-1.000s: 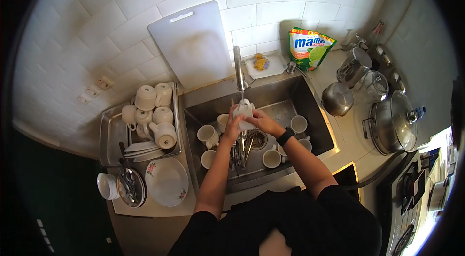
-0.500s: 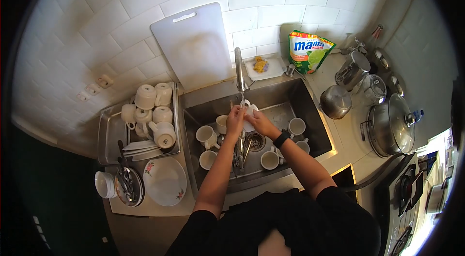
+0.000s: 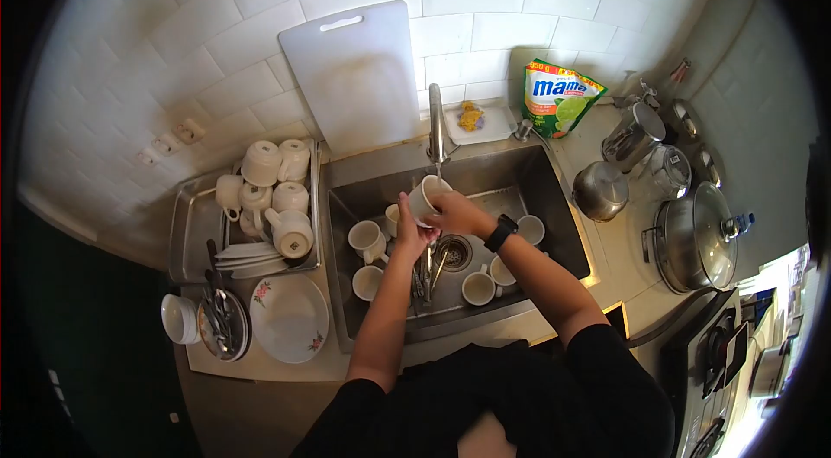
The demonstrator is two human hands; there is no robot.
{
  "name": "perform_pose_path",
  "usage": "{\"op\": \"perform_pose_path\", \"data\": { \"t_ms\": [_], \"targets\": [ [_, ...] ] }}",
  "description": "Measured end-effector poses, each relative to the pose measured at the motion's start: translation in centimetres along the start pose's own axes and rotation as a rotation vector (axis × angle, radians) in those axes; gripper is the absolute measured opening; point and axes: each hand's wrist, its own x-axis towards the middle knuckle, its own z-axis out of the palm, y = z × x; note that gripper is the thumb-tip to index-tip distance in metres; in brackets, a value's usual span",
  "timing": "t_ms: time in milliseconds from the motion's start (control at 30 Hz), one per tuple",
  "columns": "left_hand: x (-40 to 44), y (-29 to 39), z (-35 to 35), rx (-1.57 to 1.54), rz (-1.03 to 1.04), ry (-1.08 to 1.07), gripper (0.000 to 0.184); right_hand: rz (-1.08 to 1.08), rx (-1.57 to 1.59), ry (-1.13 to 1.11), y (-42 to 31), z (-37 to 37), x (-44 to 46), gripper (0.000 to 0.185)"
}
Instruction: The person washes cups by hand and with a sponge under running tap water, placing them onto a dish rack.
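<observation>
A white cup (image 3: 425, 195) is held under the running tap (image 3: 435, 122), its mouth tilted up toward the stream. My left hand (image 3: 409, 229) is closed around the cup's left side and underside. On the other side, my right hand (image 3: 459, 214) grips the cup; some of its fingertips are hidden behind the wall of the cup. Below both hands lies the steel sink (image 3: 567, 229), where several white cups (image 3: 367, 239) stand around the drain (image 3: 454, 254). Cutlery (image 3: 422, 274) rests in the sink beneath my left wrist.
Left of the sink, a metal tray (image 3: 192, 237) holds stacked cups and small plates. A floral plate (image 3: 290, 319) and bowls (image 3: 178, 319) are in front of it. Behind stand a cutting board (image 3: 355, 77), a sponge dish (image 3: 492, 125) and a detergent pouch (image 3: 561, 99). Pots (image 3: 602, 191) are right.
The cup in my hands has turned so its mouth now faces up toward the water. My hands have shifted to its two sides. The whole view has moved slightly.
</observation>
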Motion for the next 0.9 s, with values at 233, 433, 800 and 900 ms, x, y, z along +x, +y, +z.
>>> {"op": "perform_pose_path", "data": {
  "t_ms": [233, 433, 800, 900],
  "targets": [
    [1.5, -2.6, 0.4, 0.084, 0.338, 0.043, 0.058, 0.251, 0.377, 0.193, -0.2, 0.9, 0.2, 0.041],
    [-1.1, 0.6, 2.3, -0.371, 0.035, -0.116, 0.049, 0.117, -0.194, -0.154, -2.9, -1.2, -0.5, 0.038],
    [-0.9, 0.8, 2.4, -0.245, 0.013, -0.015, 0.053, 0.109, 0.055, 0.053, -1.2, 0.9, -1.6, 0.030],
    [-0.1, -1.0, 2.1, 0.135, 0.102, 0.090, 0.054, 0.526, 0.848, 0.271, 2.5, 2.5, -2.1, 0.025]
  ]
}}
